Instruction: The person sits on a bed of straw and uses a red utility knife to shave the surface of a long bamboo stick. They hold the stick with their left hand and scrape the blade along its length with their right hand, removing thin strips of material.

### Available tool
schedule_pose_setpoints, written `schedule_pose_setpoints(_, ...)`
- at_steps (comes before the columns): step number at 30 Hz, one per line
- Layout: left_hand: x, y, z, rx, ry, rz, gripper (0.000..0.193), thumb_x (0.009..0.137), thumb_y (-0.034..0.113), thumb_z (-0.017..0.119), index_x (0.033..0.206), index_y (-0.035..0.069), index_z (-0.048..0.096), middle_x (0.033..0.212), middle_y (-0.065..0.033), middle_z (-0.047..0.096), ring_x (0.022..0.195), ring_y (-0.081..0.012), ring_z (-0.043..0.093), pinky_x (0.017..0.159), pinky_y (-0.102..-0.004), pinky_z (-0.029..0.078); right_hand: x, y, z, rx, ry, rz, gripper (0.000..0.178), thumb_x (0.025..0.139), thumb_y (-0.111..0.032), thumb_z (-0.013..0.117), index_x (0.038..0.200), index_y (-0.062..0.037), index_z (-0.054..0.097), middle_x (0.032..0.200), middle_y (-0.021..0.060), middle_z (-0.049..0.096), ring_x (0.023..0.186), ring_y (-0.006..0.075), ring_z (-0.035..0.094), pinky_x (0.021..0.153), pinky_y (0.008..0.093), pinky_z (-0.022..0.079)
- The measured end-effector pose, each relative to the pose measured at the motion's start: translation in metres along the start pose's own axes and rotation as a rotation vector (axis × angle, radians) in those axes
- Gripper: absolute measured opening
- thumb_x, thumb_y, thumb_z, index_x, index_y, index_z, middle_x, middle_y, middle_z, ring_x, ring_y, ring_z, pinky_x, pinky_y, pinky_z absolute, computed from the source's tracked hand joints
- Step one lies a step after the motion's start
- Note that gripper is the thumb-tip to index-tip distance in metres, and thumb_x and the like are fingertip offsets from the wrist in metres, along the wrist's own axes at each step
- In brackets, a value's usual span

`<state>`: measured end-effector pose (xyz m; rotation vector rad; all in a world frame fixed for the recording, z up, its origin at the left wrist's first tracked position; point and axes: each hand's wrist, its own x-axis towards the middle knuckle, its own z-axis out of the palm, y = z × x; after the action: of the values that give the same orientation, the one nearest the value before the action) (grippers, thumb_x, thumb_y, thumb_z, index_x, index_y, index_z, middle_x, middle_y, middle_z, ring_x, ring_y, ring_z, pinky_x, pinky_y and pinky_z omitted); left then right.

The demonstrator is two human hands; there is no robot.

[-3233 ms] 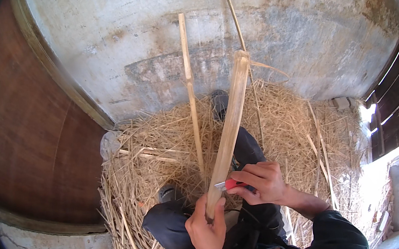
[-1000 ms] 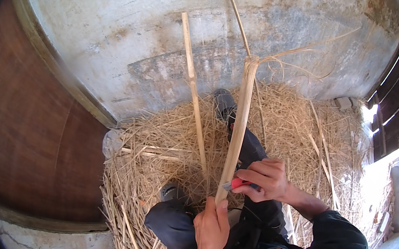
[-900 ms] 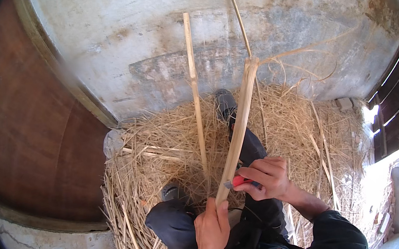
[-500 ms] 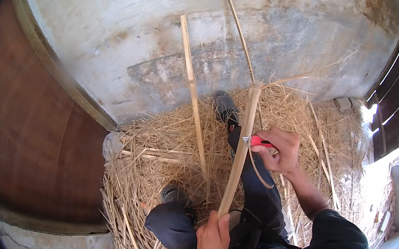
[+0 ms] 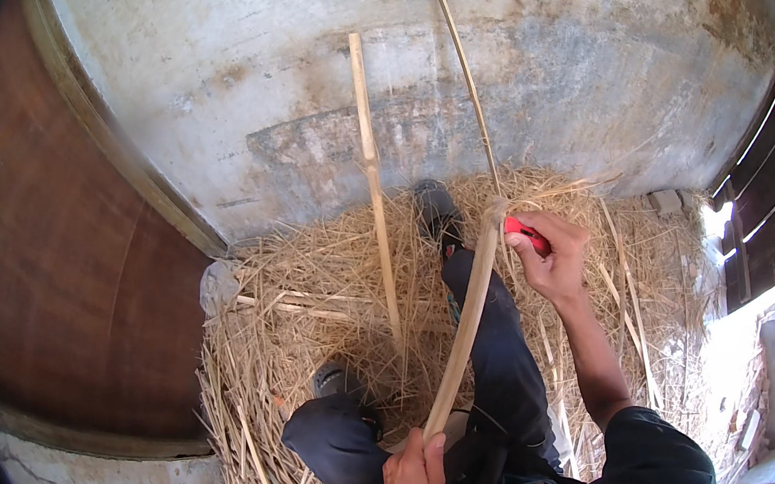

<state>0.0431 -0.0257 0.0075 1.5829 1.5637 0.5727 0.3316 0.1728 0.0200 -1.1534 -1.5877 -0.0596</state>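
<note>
Concrete floor carries a heap of straw shavings under your legs. Your right hand's fingers are clenched around a red-handled knife at the far tip of the cane strip; your left hand grips its near end at your lap. You look to be finishing a peeling stroke; next, reset the blade low.
</note>
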Motion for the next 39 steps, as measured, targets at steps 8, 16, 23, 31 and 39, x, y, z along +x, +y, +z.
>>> schedule_pose_setpoints(8, 0.018, -0.023, -0.001, -0.138, -0.059, 0.099, 0.038, 0.115, 0.032, 0.047, 0.095, 0.001, 0.057, 0.064, -0.0173, 0.054, 0.061, -0.042, 0.06, 0.061, -0.0466, 0.046, 0.008, 0.009, -0.011, 0.98, -0.458, 0.775, 0.045, 0.112, -0.044, 0.057, 0.105, -0.002, 0.071, 0.067, -0.0062, 0.047, 0.055, 0.0076, 0.038, 0.052, 0.0259, 0.028)
schedule_pose_setpoints(16, 0.044, -0.024, 0.001, -0.223, -0.009, 0.152, 0.044, 0.118, 0.032, 0.04, 0.091, 0.001, 0.056, 0.065, -0.0076, 0.049, 0.057, -0.0221, 0.049, 0.058, -0.0393, 0.041, -0.038, -0.03, 0.001, 0.285, -0.22, 0.155, 0.026, 0.101, -0.029, 0.076, 0.107, -0.0034, 0.073, 0.075, 0.0036, 0.063, 0.058, 0.0092, 0.056, 0.053, 0.0287, 0.044)
schedule_pose_setpoints(23, 0.06, -0.011, -0.008, -0.275, -0.067, 0.159, 0.036, 0.116, 0.03, 0.044, 0.107, 0.0, 0.06, 0.068, -0.0208, 0.056, 0.065, -0.0438, 0.06, 0.063, -0.0492, 0.044, -0.069, -0.071, 0.001, 0.152, -0.402, -0.165, 0.031, 0.083, -0.027, 0.09, 0.104, -0.0082, 0.076, 0.077, 0.0027, 0.064, 0.058, 0.0218, 0.064, 0.053, 0.0339, 0.05)
schedule_pose_setpoints(31, 0.057, 0.005, -0.005, -0.247, -0.001, 0.157, 0.035, 0.116, 0.03, 0.044, 0.108, 0.0, 0.061, 0.071, -0.0235, 0.058, 0.07, -0.0498, 0.06, 0.066, -0.0549, 0.044, -0.077, -0.077, 0.006, 0.121, -0.382, -0.21, 0.036, 0.081, -0.032, 0.091, 0.104, -0.0087, 0.077, 0.075, 0.0014, 0.061, 0.055, 0.0191, 0.061, 0.052, 0.0328, 0.049)
schedule_pose_setpoints(39, 0.051, 0.01, -0.005, -0.111, 0.048, 0.123, 0.032, 0.115, 0.029, 0.045, 0.104, 0.002, 0.058, 0.075, -0.0265, 0.061, 0.077, -0.0538, 0.062, 0.071, -0.0612, 0.045, -0.069, -0.082, 0.004, 0.079, -0.385, -0.221, 0.037, 0.076, -0.03, 0.094, 0.101, -0.0068, 0.077, 0.072, 0.0008, 0.066, 0.054, 0.0185, 0.064, 0.049, 0.0312, 0.049)
